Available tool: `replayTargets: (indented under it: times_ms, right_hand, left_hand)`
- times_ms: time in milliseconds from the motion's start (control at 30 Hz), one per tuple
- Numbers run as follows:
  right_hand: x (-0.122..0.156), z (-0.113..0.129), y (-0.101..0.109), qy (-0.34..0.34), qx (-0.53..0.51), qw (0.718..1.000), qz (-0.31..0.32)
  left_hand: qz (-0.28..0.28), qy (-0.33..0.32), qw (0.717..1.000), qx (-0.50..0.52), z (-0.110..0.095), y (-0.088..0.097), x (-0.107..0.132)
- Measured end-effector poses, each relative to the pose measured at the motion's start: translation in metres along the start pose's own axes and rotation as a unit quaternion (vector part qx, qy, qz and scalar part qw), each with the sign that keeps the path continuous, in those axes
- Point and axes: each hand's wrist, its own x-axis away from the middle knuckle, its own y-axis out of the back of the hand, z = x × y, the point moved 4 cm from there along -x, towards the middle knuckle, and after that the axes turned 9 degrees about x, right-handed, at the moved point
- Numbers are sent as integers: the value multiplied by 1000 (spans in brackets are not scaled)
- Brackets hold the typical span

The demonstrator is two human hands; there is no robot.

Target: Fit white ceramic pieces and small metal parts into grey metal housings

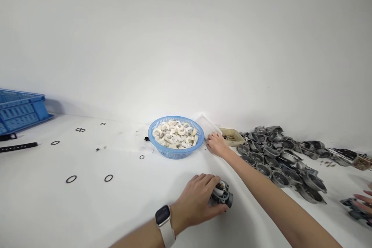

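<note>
My left hand [200,197], with a pale-strapped watch on the wrist, is wrapped round a small grey metal carburetor body [222,193] on the white table. A white part and some brassy bits show inside its upturned opening. Farther forward, my right hand [216,144] dips into a shallow white plastic tray [207,126], its fingers bent downward and close together. Thin metal pieces show beside the fingertips; whatever they pinch is hidden. Left of that hand stands a blue basket [178,154] full of white ring-shaped parts [174,133].
A cream box [236,137] with small metal parts adjoins a pile of grey metal bowls [273,155]. Black rubber rings [71,179] lie scattered at left, near a blue crate [23,110] and a black strap [19,147]. Another person's hand [363,199] reaches in at right.
</note>
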Motion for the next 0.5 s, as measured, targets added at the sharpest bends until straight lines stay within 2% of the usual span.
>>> replayTargets:
  times_ms: [167,267,400,500]
  right_hand:
    - [-2,-11,7,-54,-98,993,-22]
    - [8,-24,10,-103,-192,975,-37]
    - [44,-36,10,-154,-347,923,-63]
    - [83,-37,5,-180,-467,862,-81]
  left_hand:
    - [0,-2,1000,-5,0,2,0]
    - [4,-2,1000,-4,0,3,0]
    - [15,3,1000,-3,-1,4,-2]
    - [23,10,1000,-1,-3,6,-3]
